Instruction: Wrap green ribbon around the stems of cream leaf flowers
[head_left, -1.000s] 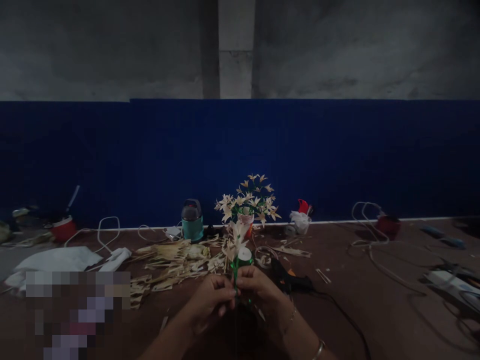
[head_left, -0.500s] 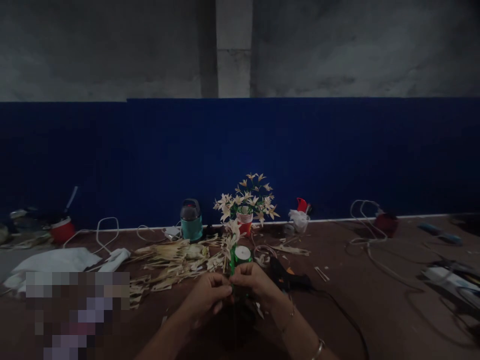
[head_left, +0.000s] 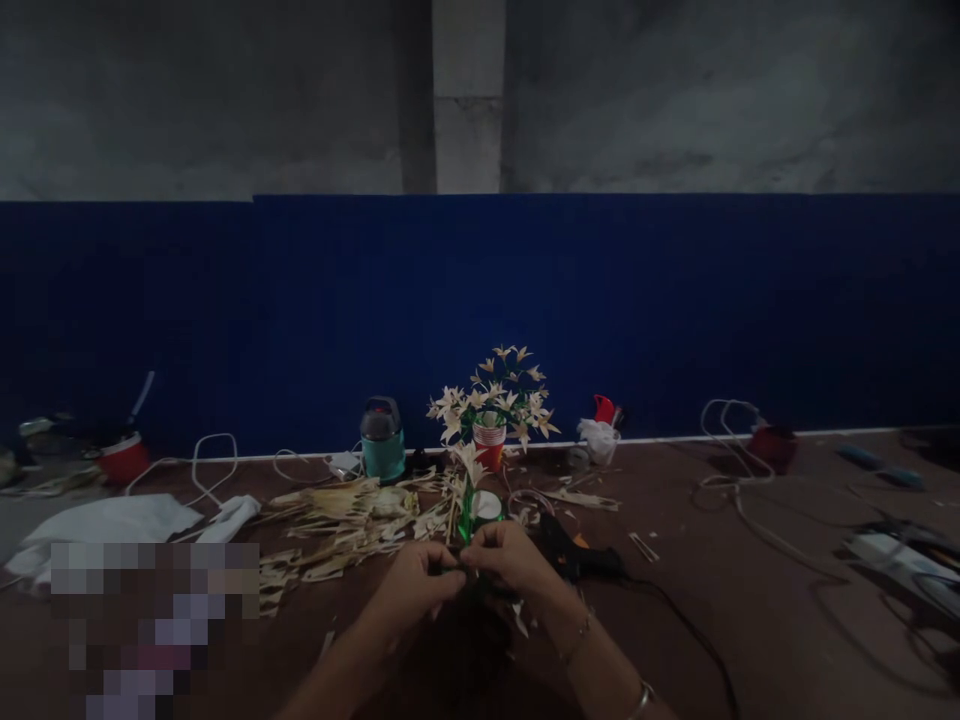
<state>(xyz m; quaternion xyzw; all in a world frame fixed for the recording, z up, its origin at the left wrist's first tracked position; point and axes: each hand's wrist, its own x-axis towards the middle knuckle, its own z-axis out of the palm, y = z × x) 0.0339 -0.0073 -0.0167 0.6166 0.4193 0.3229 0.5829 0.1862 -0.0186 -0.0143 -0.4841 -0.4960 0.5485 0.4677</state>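
Near the middle of the table, an artificial flower (head_left: 469, 462) with cream petals stands upright on a green stem between my hands. My left hand (head_left: 417, 588) pinches the lower stem, thumb and forefinger together. From the other side my right hand (head_left: 501, 556) is closed on the stem too, its fingertips almost touching the left ones. The fingers hide the stem's lower part, and whether a strip of tape is also between them is too dark to tell. Just behind the right fingers sits a green roll (head_left: 486, 506) with a white top.
Behind stands a red-and-white cup (head_left: 490, 452) full of cream flowers (head_left: 499, 395). Dried husk strips (head_left: 352, 515) spread to the left, beside a teal container (head_left: 383, 450). A black glue gun (head_left: 581, 555) with a trailing cord lies right. White cloth (head_left: 112, 525) is far left.
The flower has turned and its petals look narrower and slightly lower. My right fingertips have shifted a little up and left, with both hands still pinching around the stem.
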